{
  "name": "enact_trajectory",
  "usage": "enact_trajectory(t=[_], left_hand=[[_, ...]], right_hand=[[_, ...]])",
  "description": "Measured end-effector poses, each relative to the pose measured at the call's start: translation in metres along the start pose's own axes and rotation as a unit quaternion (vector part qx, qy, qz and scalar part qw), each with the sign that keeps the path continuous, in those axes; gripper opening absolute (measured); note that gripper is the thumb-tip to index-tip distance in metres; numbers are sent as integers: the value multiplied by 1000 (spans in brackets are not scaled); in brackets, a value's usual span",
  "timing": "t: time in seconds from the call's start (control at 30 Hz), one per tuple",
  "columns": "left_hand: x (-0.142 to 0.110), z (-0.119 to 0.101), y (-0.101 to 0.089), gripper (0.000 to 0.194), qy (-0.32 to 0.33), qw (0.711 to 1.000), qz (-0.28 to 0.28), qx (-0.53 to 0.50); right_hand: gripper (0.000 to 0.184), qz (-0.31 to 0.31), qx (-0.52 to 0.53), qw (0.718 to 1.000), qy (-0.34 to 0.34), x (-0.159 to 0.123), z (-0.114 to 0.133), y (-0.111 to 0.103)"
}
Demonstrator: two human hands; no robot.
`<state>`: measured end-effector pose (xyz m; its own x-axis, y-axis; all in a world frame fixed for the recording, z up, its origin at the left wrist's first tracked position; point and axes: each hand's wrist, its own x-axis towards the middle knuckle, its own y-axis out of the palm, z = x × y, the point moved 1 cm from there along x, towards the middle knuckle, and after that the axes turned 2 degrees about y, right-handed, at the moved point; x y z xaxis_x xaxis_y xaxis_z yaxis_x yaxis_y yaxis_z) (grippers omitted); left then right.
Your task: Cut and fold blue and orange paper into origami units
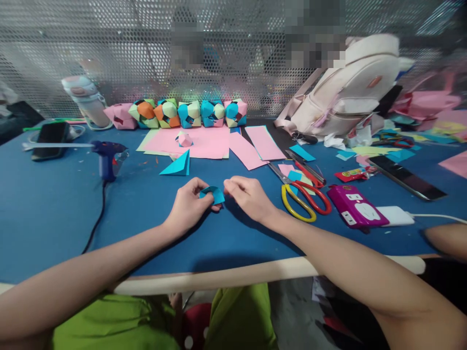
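My left hand (189,201) grips a small piece of folded blue paper (216,194) between thumb and fingers, just above the table. Close to its right edge is my right hand (250,194), its fingers curled together; whether anything sits inside them is hidden. Behind my left hand stands another folded blue paper piece (178,166), a pointed triangle. Farther back, a small pink folded paper piece (184,140) rests on a stack of pink sheets (211,141). Scissors (297,194) with yellow and red handles lie to the right of my right hand.
Several folded paper balls (189,114) line the mesh wall. On the left are a glue gun (107,158) with a cord, a phone (51,138) and a bottle (85,99). A purple power socket (355,206), another phone (406,177), paper scraps and a backpack (343,97) occupy the right.
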<state>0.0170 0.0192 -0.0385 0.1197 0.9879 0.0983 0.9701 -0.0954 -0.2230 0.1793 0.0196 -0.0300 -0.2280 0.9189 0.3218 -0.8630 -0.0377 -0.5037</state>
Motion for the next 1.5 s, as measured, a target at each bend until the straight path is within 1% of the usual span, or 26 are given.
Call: enact_trajectory(t=[0.13, 0.23, 0.33, 0.63, 0.97, 1.27, 1.33, 1.5], left_hand=[[0, 1, 1, 11, -1, 1000, 13, -27], [1, 3, 0, 12, 3, 1000, 12, -23], [1, 3, 0, 12, 5, 1000, 17, -17], [0, 2, 0, 10, 11, 999, 25, -31], [-7, 6, -1, 8, 27, 998, 51, -6], [-7, 6, 1, 7, 35, 997, 68, 7], [-7, 5, 1, 6, 33, 996, 79, 6], [-7, 4, 4, 3, 30, 992, 126, -8]], right_hand=[[40, -35, 4, 999, 21, 8, -14, -5], [42, -33, -7, 999, 29, 12, -24, -2], [43, -18, -28, 999, 27, 15, -29, 0], [43, -1, -91, 996, 0, 14, -29, 0], [42, 20, -138, 990, -9, 11, -30, 2], [38, 44, -183, 982, -7, 9, -28, 4], [38, 50, -192, 980, -9, 10, -28, 4], [38, 66, -216, 974, -12, 11, -29, 4]])
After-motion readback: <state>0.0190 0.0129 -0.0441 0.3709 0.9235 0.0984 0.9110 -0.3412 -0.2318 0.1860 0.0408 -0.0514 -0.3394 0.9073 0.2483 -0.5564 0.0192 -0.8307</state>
